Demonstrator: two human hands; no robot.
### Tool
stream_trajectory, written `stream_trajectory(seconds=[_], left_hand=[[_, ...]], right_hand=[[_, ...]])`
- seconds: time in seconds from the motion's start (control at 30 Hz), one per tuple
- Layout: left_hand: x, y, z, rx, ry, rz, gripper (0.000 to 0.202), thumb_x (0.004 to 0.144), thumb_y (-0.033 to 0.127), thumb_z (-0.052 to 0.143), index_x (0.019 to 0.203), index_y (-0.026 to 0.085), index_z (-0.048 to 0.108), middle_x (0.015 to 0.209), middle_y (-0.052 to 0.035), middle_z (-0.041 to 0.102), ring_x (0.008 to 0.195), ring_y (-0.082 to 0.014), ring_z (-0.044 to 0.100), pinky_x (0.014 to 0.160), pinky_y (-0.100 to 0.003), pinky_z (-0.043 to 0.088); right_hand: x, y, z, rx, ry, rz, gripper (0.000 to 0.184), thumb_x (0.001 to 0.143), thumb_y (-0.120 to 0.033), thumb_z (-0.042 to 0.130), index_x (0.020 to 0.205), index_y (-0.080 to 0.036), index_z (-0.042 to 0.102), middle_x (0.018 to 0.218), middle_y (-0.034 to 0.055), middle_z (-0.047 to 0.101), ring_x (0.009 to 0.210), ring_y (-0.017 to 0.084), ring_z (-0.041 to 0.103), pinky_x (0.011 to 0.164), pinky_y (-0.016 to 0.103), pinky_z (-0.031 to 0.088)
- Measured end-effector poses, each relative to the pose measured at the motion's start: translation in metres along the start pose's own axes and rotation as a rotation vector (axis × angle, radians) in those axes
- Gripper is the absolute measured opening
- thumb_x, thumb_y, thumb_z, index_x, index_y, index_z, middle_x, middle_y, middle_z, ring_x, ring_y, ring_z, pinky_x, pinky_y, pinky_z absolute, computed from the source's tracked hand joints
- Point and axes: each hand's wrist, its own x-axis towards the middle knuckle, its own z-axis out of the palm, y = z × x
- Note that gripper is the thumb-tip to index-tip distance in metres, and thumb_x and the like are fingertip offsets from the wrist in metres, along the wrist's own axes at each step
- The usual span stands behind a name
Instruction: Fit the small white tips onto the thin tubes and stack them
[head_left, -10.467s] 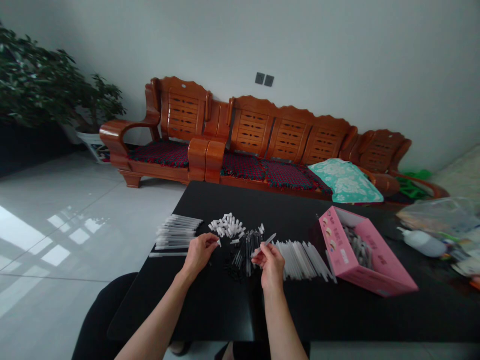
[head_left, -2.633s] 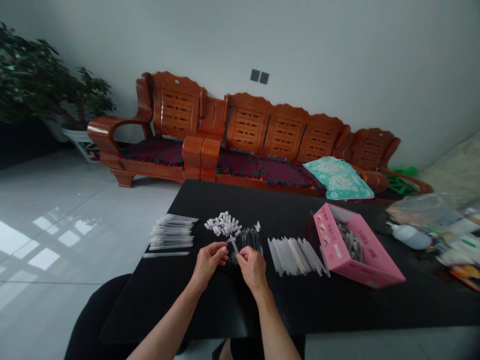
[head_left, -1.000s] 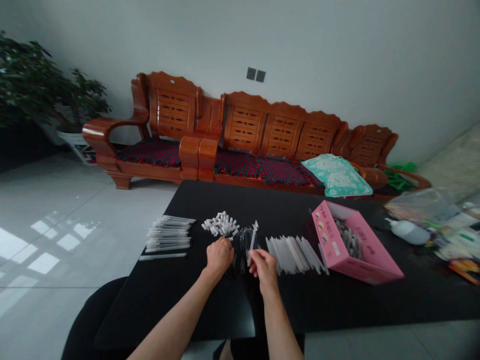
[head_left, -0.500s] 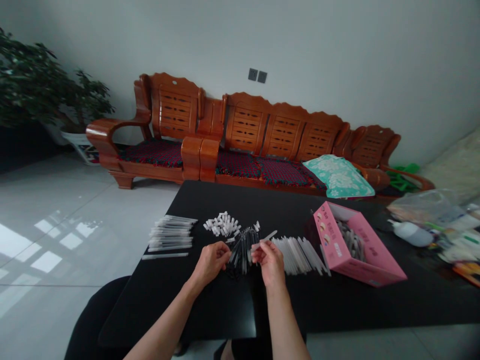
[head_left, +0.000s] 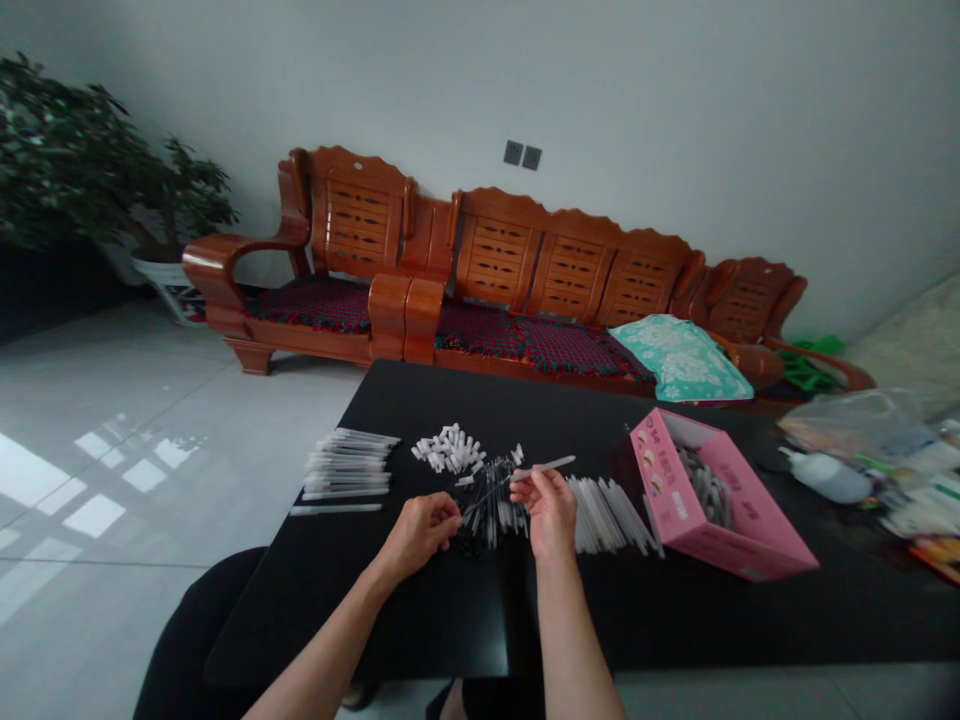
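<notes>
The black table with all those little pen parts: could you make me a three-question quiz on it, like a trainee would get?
1. True or false: the right hand holds a clear tube lifted off the black table.
2. Which lies nearest the table's left edge? A. the pink box B. the row of clear tubes C. the pile of white caps
3. What does the left hand pinch, and where does its far end point?

Key
1. True.
2. B.
3. A thin dark refill; it slants up toward the tube in the right hand.
</notes>
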Motion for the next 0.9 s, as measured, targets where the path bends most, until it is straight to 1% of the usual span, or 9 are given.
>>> stream_trajectory(seconds=[0.2,0.6,0.77,0.9], left_hand=[[-0.0003,0.0020,0.0001,0.011,-0.002,0.003,0.015,0.079,0.030,0.055,0.078,0.015,0.060,0.061,0.0016,0.059,0.050,-0.0110,0.057,0.048,-0.019,0.039],[0.0024,0.0056,-0.0008,0.044,0.023,0.016,0.016,0.077,0.030,0.056,0.075,0.016,0.061,0.060,0.0017,0.059,0.050,-0.0110,0.057,0.048,-0.019,0.038],[0.0025,0.0028,-0.0025,-0.028,0.048,-0.028,0.016,0.076,0.031,0.058,0.077,0.015,0.062,0.061,0.0016,0.059,0.051,-0.0107,0.057,0.048,-0.019,0.039],[0.0031,-0.0002,-0.0032,-0.091,0.045,-0.039,0.016,0.076,0.031,0.059,0.078,0.015,0.061,0.061,0.0016,0.058,0.051,-0.0102,0.055,0.046,-0.018,0.039]], right_hand=[[0.0002,-0.0016,-0.0009,-0.005,0.028,0.003,0.025,0.070,-0.028,0.075,0.082,-0.015,0.057,0.071,0.0064,0.074,0.054,0.017,0.068,0.046,0.024,0.054],[-0.0037,-0.0002,0.0009,-0.077,-0.007,0.008,0.027,0.070,-0.031,0.075,0.083,-0.015,0.057,0.072,0.0071,0.073,0.053,0.017,0.067,0.045,0.023,0.053],[-0.0026,0.0003,0.0000,-0.130,0.019,-0.010,0.027,0.069,-0.031,0.075,0.083,-0.015,0.057,0.068,0.0064,0.073,0.051,0.016,0.066,0.044,0.023,0.052],[-0.0015,0.0011,-0.0016,-0.100,0.036,0.014,0.027,0.067,-0.031,0.076,0.081,-0.015,0.058,0.067,0.0061,0.073,0.050,0.017,0.066,0.043,0.023,0.052]])
